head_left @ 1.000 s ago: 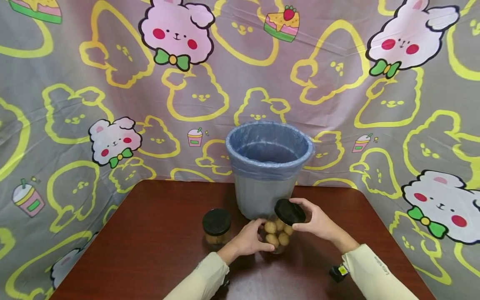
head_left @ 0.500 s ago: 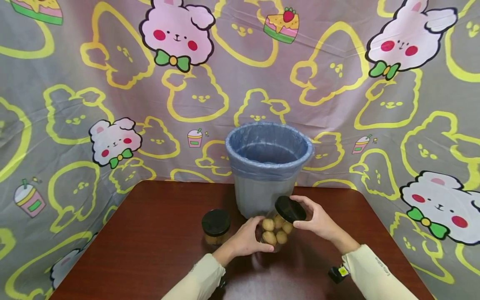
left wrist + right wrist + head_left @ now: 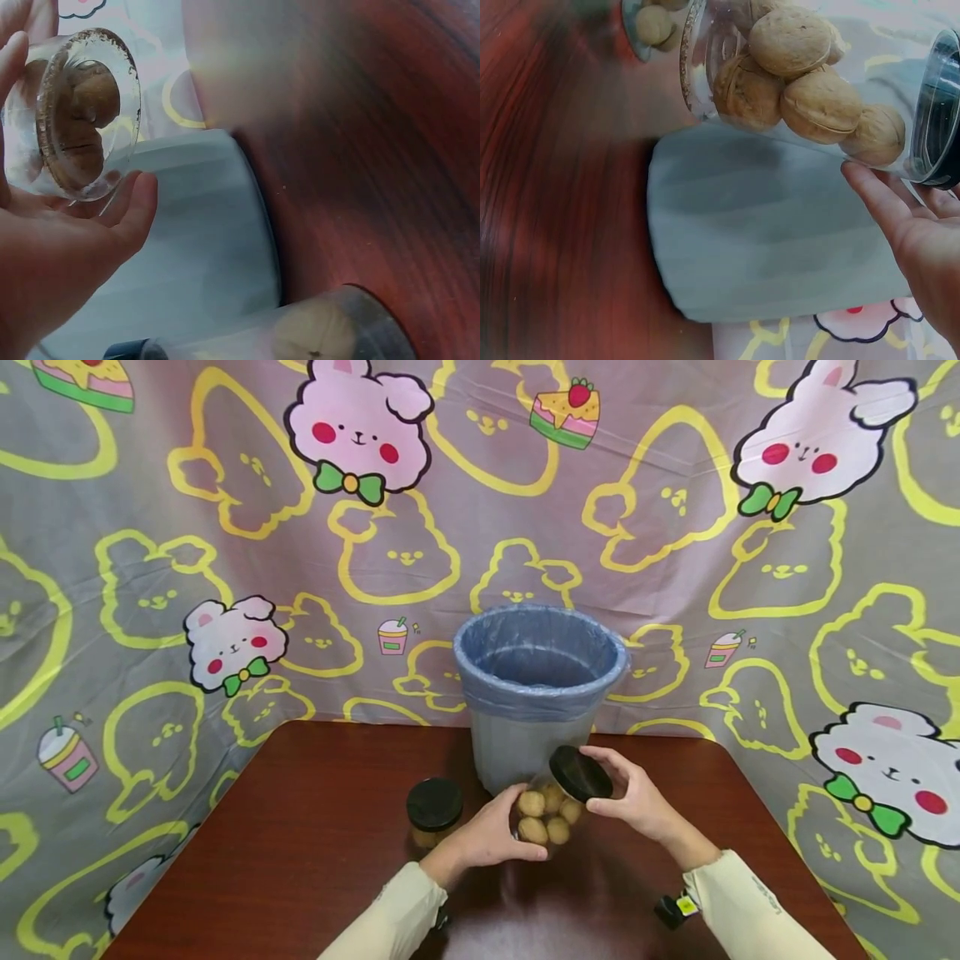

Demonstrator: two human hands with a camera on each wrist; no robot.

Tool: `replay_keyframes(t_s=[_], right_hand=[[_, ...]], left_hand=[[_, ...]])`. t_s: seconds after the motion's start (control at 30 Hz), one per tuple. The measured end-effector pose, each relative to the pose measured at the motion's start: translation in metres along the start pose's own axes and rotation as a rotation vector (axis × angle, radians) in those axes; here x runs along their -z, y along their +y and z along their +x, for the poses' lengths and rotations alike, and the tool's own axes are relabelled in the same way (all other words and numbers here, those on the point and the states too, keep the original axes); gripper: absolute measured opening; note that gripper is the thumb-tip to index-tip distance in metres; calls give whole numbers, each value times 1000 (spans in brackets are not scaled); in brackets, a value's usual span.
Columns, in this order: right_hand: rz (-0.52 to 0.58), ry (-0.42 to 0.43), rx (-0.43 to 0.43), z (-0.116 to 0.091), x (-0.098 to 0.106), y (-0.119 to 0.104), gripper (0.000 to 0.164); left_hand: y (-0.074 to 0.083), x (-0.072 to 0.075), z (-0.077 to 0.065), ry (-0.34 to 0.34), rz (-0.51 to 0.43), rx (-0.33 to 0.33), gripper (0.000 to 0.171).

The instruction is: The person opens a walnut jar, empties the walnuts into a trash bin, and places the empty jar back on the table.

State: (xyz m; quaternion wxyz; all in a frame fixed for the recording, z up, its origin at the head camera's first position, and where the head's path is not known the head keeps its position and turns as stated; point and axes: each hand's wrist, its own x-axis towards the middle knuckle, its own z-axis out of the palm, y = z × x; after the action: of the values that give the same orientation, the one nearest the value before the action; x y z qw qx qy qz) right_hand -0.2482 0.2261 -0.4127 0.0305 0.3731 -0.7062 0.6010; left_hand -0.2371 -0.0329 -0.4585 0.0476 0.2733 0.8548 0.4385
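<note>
A clear jar of walnuts [image 3: 552, 814] with a black lid [image 3: 581, 774] is held tilted in front of the bin, its top leaning right. My left hand [image 3: 491, 831] grips the jar's body from the left. With thumb and fingers, my right hand [image 3: 633, 797] holds the lid by its rim. The right wrist view shows several walnuts [image 3: 821, 105] through the clear wall, and the lid [image 3: 946, 112] on the jar's mouth. In the left wrist view the jar's bottom [image 3: 124, 146] faces the camera, clear of the table.
A second black-lidded jar [image 3: 435, 806] of walnuts stands on the table left of my left hand. Behind the held jar is a grey bin [image 3: 510, 747] with a blue liner [image 3: 540, 702]. The brown table [image 3: 330, 810] ends at a patterned cloth [image 3: 405, 560].
The held jar has risen a little and tilts more, its bottom swung leftward. Both hands keep their hold on it. The bin and second jar have stayed put.
</note>
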Motion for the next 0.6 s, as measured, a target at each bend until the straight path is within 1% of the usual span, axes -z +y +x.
replay_keyframes(t_s=[0.23,0.37,0.5,0.6], right_hand=[[40,-14,21,4,-2,-8,67],[75,-24,34,6,-2,-10,66],[131,-26,31,6,-3,-12,67],[160,-21,20,7,-3,-13,68]], left_hand=[[9,9,0,-22,-1,-27,96],[12,15,1,-36,-23,-62,97],[15,20,1,-48,-26,-88,98],[18,24,0,-48,-11,-86,98]])
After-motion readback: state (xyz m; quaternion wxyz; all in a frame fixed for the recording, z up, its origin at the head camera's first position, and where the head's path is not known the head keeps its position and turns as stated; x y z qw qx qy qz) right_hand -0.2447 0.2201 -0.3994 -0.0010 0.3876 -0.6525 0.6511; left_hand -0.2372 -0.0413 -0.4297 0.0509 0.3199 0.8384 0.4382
